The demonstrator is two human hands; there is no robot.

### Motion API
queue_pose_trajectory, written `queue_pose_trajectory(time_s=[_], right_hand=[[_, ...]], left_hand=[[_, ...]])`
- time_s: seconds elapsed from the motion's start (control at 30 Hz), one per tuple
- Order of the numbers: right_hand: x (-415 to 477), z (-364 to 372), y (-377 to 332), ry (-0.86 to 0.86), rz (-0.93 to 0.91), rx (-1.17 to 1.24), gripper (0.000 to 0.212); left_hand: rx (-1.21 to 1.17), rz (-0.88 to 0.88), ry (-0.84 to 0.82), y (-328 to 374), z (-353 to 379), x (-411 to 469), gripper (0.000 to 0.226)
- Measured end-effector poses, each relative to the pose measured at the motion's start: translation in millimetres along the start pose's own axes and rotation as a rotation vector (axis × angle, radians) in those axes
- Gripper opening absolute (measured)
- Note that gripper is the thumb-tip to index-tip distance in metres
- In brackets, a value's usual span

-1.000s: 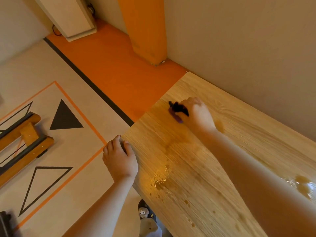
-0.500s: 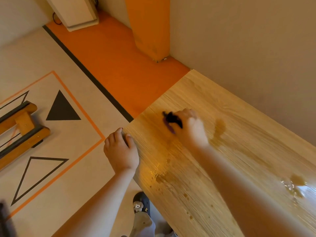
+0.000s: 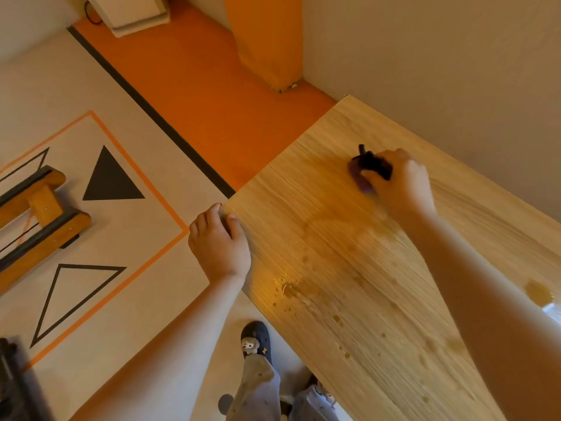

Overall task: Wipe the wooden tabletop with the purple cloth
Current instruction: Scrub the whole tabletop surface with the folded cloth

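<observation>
The cloth (image 3: 362, 174) lies bunched on the counter (image 3: 349, 314), on its far half near the left end and close to the wall (image 3: 440, 71) that runs along the counter's far edge. It is purple, with a darker fold and a small dark tip sticking up beyond the fingers. The right hand (image 3: 400, 183) grasps it, its fingers curled over the wad and holding it down against the wood, so that only the cloth's left part shows. The arm crosses the counter from its near right side.

The left hand (image 3: 218, 241) clasps the counter's near left corner: the thumb lies on the top and the fingers bend over the end edge.

The wood looks darker and damp in a band from the cloth toward the counter's near edge. A cluster of shiny drops (image 3: 287, 287) sits by that near edge, just right of the left hand, and smaller spots trail on along the counter to the right. A brown puddle (image 3: 538, 291) shows at the counter's right, partly hidden by the right arm.

Below the counter's near edge a dark shoe (image 3: 256, 341) with a small pale charm stands on the floor (image 3: 121, 101). Beyond the counter's left end the floor is orange, and an orange pillar (image 3: 267, 41) stands there against the wall. Left of the counter the pale floor carries black triangles, and a wooden frame (image 3: 36, 214) lies farther left.
</observation>
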State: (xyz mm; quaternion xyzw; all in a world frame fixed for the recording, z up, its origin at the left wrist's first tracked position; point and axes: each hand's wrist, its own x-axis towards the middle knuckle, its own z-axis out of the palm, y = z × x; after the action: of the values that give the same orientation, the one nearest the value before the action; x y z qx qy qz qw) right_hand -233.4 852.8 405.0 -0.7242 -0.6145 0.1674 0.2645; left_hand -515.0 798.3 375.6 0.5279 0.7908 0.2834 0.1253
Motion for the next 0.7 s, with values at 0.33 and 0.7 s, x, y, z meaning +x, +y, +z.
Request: queue_pose_trajectory(time_s=[0.33,0.7], right_hand=[[-86.1,45.8,-87.7,-0.174,-0.185,0.158,0.016],[-60.4,32.2,-74.5,-0.204,-0.183,0.039,0.02]], left_hand=[[-0.045,0.018,-0.004,-4.2,-2.0,0.7,0.036],[-0.012,0.114,-0.117,-14.9,-8.4,1.1,0.045]])
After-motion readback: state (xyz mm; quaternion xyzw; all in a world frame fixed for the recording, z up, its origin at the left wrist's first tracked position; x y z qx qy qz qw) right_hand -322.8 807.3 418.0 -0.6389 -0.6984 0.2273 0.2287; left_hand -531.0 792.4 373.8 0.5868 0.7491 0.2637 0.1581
